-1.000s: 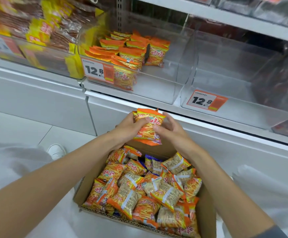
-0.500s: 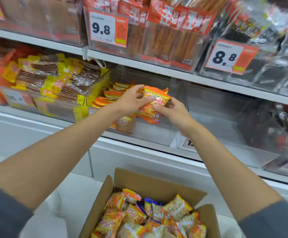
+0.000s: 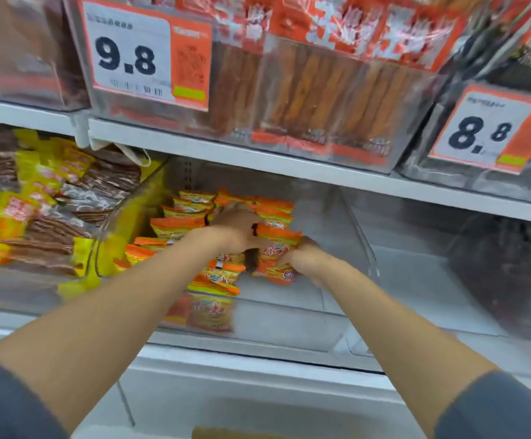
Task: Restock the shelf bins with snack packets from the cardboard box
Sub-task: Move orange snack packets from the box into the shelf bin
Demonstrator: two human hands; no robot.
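Since half a second ago both hands have carried the snack packets (image 3: 276, 253) forward and down into the clear bin (image 3: 360, 239). The bundle now sits low in the bin, touching the right side of the stocked packets (image 3: 178, 224), with its long axis running front to back. The left hand (image 3: 237, 228) curls over its left side, reaching deeper. The right hand (image 3: 305, 261) holds its near right edge. Each grip looks clenched on the bundle, though blur hides the fingers. Bare bin floor lies to the right. Letting go seems the likely next step. A strip of the cardboard box (image 3: 226, 434) shows below.
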